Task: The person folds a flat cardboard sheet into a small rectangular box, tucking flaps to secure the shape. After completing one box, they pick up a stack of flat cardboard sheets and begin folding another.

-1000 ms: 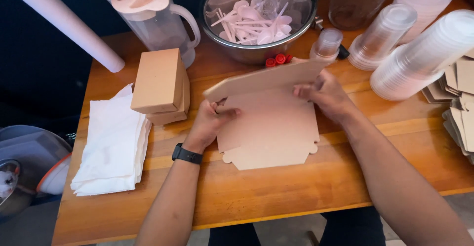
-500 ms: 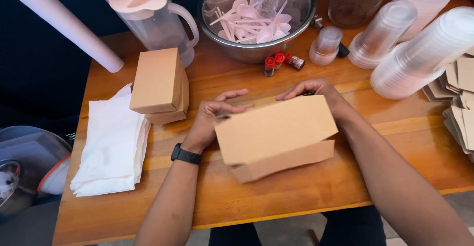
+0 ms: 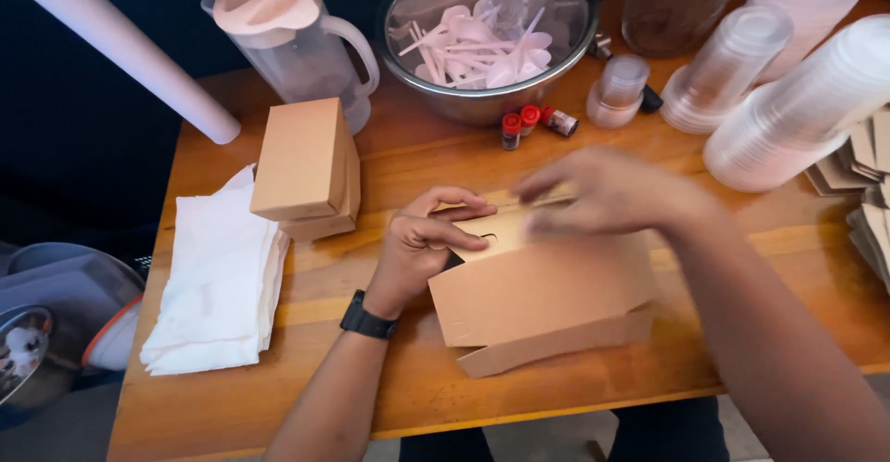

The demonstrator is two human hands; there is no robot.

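A brown cardboard box [image 3: 542,300], half folded up, stands on the wooden table [image 3: 306,397] in front of me. My left hand [image 3: 426,240], with a black watch on the wrist, grips the box's left end at the top flap. My right hand [image 3: 607,193] is blurred and rests over the box's far top edge, fingers pressing a flap. A loose flap sticks out along the box's near bottom edge.
Two finished brown boxes [image 3: 306,165] are stacked at the left beside a pile of white napkins [image 3: 218,277]. Behind stand a clear pitcher [image 3: 287,40], a steel bowl of plastic spoons [image 3: 487,36], small red-capped bottles [image 3: 528,124], stacked clear cups [image 3: 797,110], flat cardboard blanks [image 3: 867,175] and a white tube [image 3: 116,45].
The flat cardboard blank has been folded up into a box shape. The box has turned with its long side towards me, and both hands have moved to its top flaps.
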